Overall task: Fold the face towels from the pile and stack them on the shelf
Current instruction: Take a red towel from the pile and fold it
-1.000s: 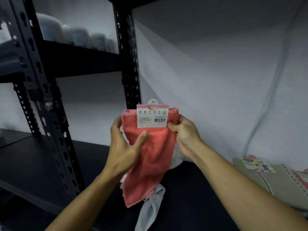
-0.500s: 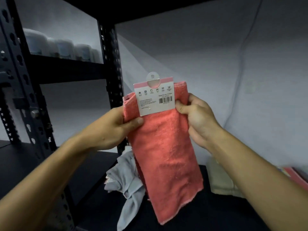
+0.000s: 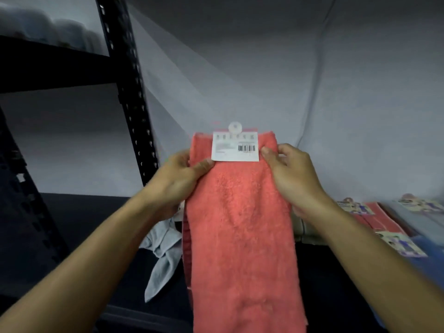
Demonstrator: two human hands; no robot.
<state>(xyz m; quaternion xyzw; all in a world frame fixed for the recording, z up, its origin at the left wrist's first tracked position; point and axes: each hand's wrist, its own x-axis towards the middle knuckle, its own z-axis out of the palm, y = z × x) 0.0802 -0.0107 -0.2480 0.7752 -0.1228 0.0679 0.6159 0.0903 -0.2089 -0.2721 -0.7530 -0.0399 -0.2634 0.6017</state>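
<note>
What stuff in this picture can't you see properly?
- Coral towel: its bottom end is cut off by the lower edge of the head view.
- Tag: the small print is too blurred to read.
- Grey cloth: partly hidden behind the towel.
- Items on the upper shelf: too blurred to identify.
- Left hand and right hand: fingers behind the towel are hidden.

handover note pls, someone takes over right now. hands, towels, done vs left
Left hand: pinches the coral face towel at its upper left edge.
Right hand: pinches the upper right edge, beside the white barcode tag.
The towel hangs lengthwise in the air above the dark shelf, not yet set down.
Unfolded grey towel lies on the shelf behind it.
Done: folded, tagged towels lie in a row at right.
Left: finish folding the coral one, stack it, then do the grey one.
</note>
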